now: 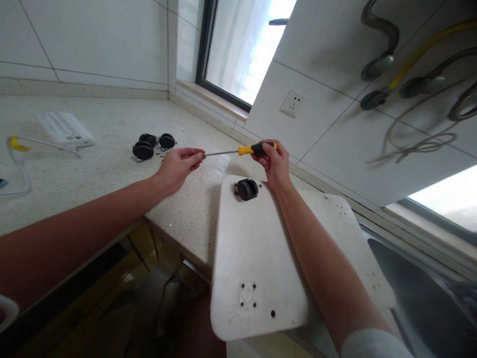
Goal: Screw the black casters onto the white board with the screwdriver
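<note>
A screwdriver with a yellow and black handle lies level in the air above the counter, its shaft pointing left. My right hand is closed around the handle. At the tip, the fingers of my left hand pinch together; a screw there is too small to make out. Below my right hand is a white board with rounded corners. One black caster wheel sits near its top edge, and a square mark with several screw holes shows near the bottom. Loose black casters lie left of my left hand.
A white power bank and a white cable lie on the speckled counter at left. Beyond the board, a sink is at lower right. The tiled wall carries a socket and pipe valves.
</note>
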Demonstrator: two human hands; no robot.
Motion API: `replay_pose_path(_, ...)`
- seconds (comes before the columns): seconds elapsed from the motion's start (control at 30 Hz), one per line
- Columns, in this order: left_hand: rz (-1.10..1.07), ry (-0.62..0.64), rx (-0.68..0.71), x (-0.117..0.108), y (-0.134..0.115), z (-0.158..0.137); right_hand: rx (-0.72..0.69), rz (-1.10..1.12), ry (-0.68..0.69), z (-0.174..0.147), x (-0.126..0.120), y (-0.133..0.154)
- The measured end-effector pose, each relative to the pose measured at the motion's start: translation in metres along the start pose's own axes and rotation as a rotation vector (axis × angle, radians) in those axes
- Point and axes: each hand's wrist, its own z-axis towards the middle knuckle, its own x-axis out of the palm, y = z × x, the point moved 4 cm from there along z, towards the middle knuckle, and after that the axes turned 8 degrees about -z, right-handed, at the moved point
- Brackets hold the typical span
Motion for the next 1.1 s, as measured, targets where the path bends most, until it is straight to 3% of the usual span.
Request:
replay_pose_path(0.2, -0.048, -0.02, 0.0, 0.004, -0.005, -0.004, -0.023, 0.005, -0.025, 0.0, 0.001, -0.002)
replay_pose_path(0.33, -0.084, -0.018, -0.03, 0.011, -0.006, -0.007, -0.074, 0.021, -0.127, 0.003, -0.002, 0.003)
replay_pose_path(0.47, -0.102, -0.021, -0.053, 0.027, 0.011, -0.032, -0.216, 0.029, -0.271, 0.008, -0.006, 0.044)
replay_pose_path(0.57, -0.023, 0.141, -0.086, 0.043, 0.03, -0.063, -0.381, -0.003, -0.317, -0.001, 0.0, 0.098)
replay_pose_path(0.67, 0.151, 0.371, -0.017, 0.054, 0.041, -0.088, -0.731, -0.262, -0.274, -0.03, 0.022, 0.154)
replay_pose_path(0.77, 0.17, 0.485, -0.011, 0.053, 0.044, -0.096, -0.869, -0.534, -0.175, -0.064, 0.052, 0.183)
replay_pose_path(0.93, 0.13, 0.591, -0.073, 0.052, 0.042, -0.098, -0.999, -0.652, -0.018, -0.097, 0.08, 0.193)
replay_pose_path(1.1, 0.195, 0.619, -0.048, 0.053, 0.041, -0.1, -0.876, -0.802, 0.101, -0.094, 0.081, 0.182)
